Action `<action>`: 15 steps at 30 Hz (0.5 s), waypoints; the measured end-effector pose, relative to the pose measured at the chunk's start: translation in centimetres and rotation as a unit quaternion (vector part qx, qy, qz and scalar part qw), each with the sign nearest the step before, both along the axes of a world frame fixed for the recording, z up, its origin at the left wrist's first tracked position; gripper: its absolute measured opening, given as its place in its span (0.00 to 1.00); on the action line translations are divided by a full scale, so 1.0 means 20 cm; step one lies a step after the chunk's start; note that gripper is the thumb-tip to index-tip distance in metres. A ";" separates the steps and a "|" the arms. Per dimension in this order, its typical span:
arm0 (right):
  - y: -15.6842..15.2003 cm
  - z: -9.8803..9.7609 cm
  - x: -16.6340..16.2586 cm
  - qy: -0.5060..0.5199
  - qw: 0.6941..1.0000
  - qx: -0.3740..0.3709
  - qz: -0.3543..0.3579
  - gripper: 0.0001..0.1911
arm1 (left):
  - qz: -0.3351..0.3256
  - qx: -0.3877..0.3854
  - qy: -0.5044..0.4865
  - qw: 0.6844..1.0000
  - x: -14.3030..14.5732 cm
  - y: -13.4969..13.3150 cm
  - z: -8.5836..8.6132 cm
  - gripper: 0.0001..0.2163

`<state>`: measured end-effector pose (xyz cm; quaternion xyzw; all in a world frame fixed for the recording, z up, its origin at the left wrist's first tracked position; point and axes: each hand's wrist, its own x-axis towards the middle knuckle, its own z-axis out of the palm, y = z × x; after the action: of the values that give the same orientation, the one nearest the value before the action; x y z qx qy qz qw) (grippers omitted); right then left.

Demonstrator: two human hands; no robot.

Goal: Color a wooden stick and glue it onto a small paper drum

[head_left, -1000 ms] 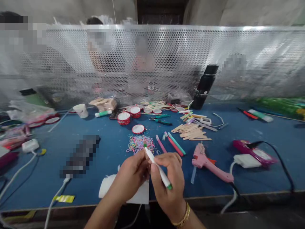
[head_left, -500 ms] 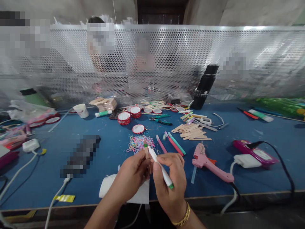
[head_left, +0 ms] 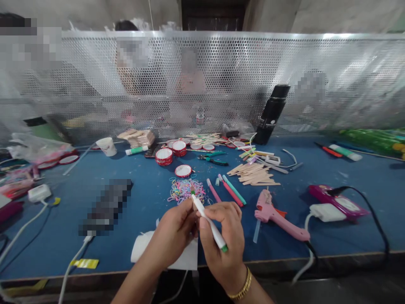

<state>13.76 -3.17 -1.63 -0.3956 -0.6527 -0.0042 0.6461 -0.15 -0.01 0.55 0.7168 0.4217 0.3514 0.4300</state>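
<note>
Between its thumb and fingers my left hand pinches a wooden craft stick, whose upper end carries a green band and a brownish tip. My right hand is closed round a white marker pen with a green end. The pen's tip lies at the stick's green band, apparently touching it. Just beyond the hands is a heap of small coloured rubber bands. Pink, red and teal markers lie to the right of the heap. White paper is partly hidden under my left hand.
A pink glue gun lies to the right, near a magenta device with cables. Loose craft sticks, pliers and red-rimmed discs sit farther back. A black bottle leans against the perforated metal divider; people are behind it.
The marker has shifted slightly left, bringing its tip from beside the stick onto the green band. My left hand keeps its hold on the stick.
</note>
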 end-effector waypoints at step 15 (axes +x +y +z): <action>0.00 0.00 0.00 0.004 1.000 -0.001 -0.019 0.06 | -0.001 0.015 0.014 1.000 0.00 0.00 0.01 0.12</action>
<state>13.71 -3.12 -1.63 -0.4085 -0.6427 -0.0142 0.6480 -0.10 0.00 0.81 0.7284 0.4220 0.3467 0.4137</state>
